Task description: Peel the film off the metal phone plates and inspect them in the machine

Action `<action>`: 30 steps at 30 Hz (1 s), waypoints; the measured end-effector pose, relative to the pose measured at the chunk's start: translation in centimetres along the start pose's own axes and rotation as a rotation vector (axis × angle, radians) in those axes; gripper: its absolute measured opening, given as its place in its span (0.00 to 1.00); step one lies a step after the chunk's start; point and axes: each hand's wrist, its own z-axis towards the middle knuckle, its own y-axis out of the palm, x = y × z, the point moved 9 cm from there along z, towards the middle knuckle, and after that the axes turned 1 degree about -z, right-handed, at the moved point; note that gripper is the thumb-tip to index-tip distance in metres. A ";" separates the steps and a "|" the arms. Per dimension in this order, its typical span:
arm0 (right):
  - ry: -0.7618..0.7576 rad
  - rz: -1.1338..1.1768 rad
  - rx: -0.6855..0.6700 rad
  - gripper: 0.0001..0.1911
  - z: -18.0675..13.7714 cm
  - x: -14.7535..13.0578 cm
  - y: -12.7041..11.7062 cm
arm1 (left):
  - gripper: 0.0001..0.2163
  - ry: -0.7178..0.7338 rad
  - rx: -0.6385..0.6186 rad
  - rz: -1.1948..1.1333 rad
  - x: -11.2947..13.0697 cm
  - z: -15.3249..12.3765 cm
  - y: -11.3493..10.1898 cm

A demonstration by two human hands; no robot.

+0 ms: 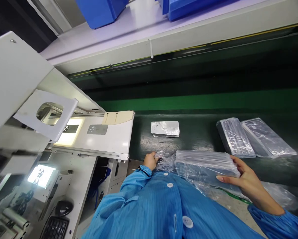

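Observation:
My right hand (248,181) grips the right end of a thick stack of flat plates (203,166) in clear plastic wrap, thumb on the near side and fingers on the far side. Loose, crumpled plastic film (167,161) trails from the stack's left end. That film is pinched in the closed fingers of my left hand (151,161). The stack is close against my blue coat, at the near edge of the dark green bench. Beyond it lies a small pile of silvery plates (165,128) with rounded corners, the top one with small holes at its left end.
Two more plastic-wrapped stacks, a nearer-left one (236,137) and a right one (268,137), rest on the green bench (198,126). At left, a white machine bed (119,137) carries a grey plate (97,129). Blue bins (101,13) stand on the shelf behind. More clear plastic (280,196) lies by my right forearm.

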 end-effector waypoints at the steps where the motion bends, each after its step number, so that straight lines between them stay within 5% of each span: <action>1: 0.021 0.015 0.015 0.42 0.0 0.0 -0.1 | 0.09 0.005 -0.003 -0.005 0.1 0.0 0.0; 9: 0.197 0.088 0.084 0.38 -0.1 -0.1 -0.5 | 0.07 0.006 -0.001 -0.142 -0.2 -0.4 -0.3; 15: 0.166 0.056 0.089 0.38 -0.4 -1.4 -1.0 | 0.10 -0.074 0.024 -0.424 -0.7 -1.1 -0.5; 21: 0.300 0.261 0.226 0.35 -0.2 1.3 -2.2 | 0.18 -0.227 -0.010 -0.811 -0.7 -3.3 -0.2; 27: 0.315 0.282 0.233 0.34 0.0 3.5 -3.3 | 0.24 -0.304 -0.018 -1.135 0.0 -5.3 -2.5; 30: 0.282 0.305 0.236 0.33 0.4 5.0 -3.9 | 0.21 -0.285 0.085 -1.428 1.6 -6.4 -4.9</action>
